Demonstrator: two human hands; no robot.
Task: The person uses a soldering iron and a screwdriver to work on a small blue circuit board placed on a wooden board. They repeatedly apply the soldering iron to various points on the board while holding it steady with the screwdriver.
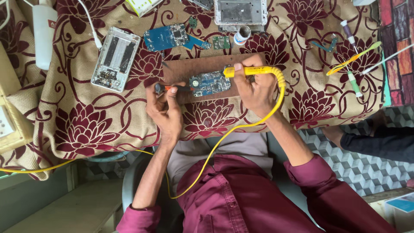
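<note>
Left hand [166,110] pinching screwdriver [172,88], right hand [254,88] gripping soldering iron [252,71]

My left hand [166,110] sits left of frame centre, fingers curled shut, thumb up. My right hand [254,86] lies right of centre, fingers closed, forefinger stretched leftward. Both forearms rise from below.

A floral cloth [86,125] covered the counter. A brown board [185,69] lay on it under the fingers [170,92], a white phone frame [115,58] lying well beyond them.
</note>
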